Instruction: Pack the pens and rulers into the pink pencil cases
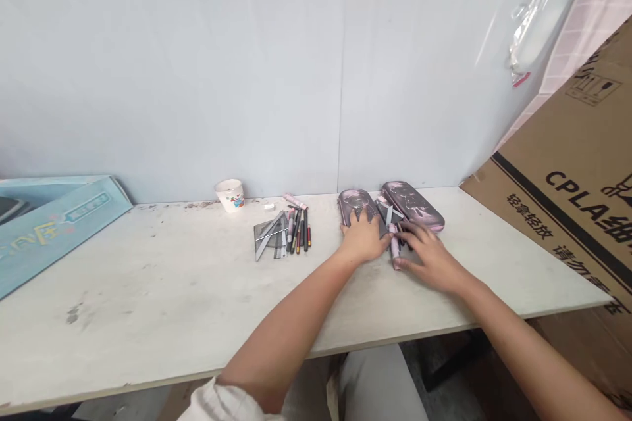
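Observation:
My left hand (364, 237) lies with its fingers spread on the near end of a dark pencil case (356, 202) with pink edges. Beside it my right hand (432, 255) is open, its thumb and fingers apart around a pink tube (395, 253), which they touch or nearly touch. Between the hands is a small pile with a grey set square (390, 213); the fingers partly hide it. A second dark and pink pencil case (413, 204) lies just beyond my right hand.
Left of the hands lie several pens (299, 230), rulers (270, 235), another pink tube (295, 200) and a white eraser (269, 206). A paper cup (230, 195) stands by the wall. A blue box (64, 223) sits far left; a large cardboard box (567, 164) leans at right.

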Available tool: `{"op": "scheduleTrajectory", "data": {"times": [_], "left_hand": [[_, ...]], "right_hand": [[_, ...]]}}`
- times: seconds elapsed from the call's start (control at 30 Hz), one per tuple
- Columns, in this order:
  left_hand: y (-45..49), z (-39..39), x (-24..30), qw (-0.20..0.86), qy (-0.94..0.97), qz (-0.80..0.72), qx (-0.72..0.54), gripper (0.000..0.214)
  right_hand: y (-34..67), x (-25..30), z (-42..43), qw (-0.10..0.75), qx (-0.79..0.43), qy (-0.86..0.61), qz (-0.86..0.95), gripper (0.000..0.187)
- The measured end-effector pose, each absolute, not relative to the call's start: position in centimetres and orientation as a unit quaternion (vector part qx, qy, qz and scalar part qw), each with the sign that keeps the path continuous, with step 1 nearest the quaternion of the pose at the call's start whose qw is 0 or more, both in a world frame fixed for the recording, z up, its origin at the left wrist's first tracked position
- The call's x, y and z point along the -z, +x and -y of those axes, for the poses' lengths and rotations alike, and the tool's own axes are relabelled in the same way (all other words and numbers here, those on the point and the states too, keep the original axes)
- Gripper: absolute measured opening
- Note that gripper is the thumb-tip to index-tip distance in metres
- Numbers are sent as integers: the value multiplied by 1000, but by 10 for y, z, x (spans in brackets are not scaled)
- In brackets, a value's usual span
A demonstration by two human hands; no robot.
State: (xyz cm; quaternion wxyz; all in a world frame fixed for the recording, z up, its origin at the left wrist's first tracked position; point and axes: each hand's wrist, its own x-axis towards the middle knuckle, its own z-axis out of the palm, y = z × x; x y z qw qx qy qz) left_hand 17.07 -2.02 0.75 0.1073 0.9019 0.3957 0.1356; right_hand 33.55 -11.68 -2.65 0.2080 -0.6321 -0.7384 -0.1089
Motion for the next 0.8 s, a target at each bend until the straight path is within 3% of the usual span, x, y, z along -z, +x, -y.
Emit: {"op": "scheduleTrajectory", "data": {"times": [0.1,0.37,0.5,0.67,0.8], "left_hand": [[169,20,-5,100,902,-392,-150,62],[143,29,-8,134,909,-362,-157,60],[122,24,-3,151,875,-393,-240,65],[103,16,8,278,808,-427,-295,62],[95,14,16,365,757,-415,-349,56]], "right_hand": [[326,33,127,176,117,-632,746,62],[334,26,98,175,184,-680,688,40],[301,14,96,204,165,-666,699,37],[251,12,85,200,134,-715,656,43],[230,18,77,243,110,-722,639,44]]}}
